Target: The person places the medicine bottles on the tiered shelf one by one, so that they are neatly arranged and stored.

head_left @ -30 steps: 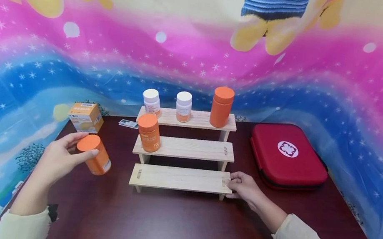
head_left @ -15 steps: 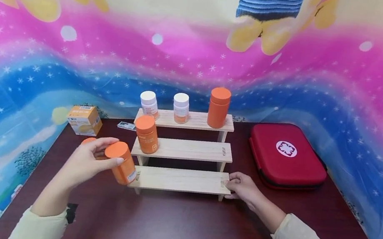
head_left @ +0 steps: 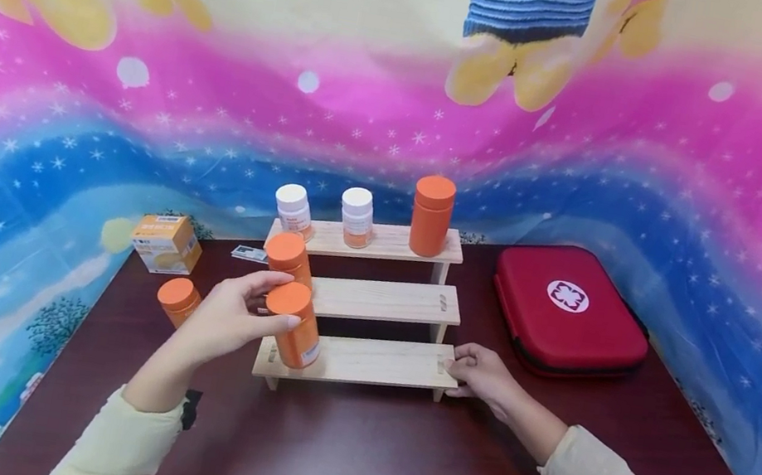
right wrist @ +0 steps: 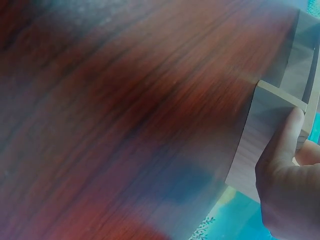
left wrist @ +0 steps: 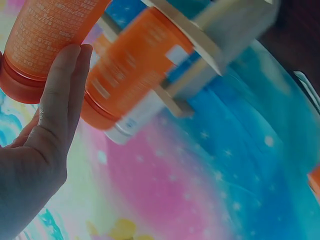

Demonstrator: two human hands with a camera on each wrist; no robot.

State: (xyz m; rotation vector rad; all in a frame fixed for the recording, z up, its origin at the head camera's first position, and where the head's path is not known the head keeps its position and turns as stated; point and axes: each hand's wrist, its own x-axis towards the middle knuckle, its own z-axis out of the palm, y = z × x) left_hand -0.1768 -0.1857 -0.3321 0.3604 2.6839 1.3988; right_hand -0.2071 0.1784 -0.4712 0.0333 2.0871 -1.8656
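My left hand [head_left: 234, 322] holds an orange pill bottle [head_left: 293, 328] by its sides, thumb in front, slightly tilted over the left end of the lowest step [head_left: 375, 361] of a wooden tiered rack. Whether its base touches the wood I cannot tell. In the left wrist view the fingers lie along the held bottle [left wrist: 50, 40]. My right hand [head_left: 485, 381] grips the right end of that step, its thumb against the end leg [right wrist: 265, 135] in the right wrist view. Just behind the held bottle, another orange bottle [head_left: 288, 251] stands on the middle step [head_left: 378, 300], partly covered.
On the top step [head_left: 391, 241] stand two white bottles [head_left: 357, 221] and a tall orange bottle [head_left: 431, 219]. Left of the rack are an orange bottle [head_left: 177, 298] on the table, a yellow-white box [head_left: 165, 243] and a small flat packet [head_left: 250, 253]. A red first-aid case [head_left: 569, 311] lies right.
My left hand has carried the orange pill bottle rightward from beside the rack to above the lowest step, uncovering another bottle on the table. The right hand keeps its grip.
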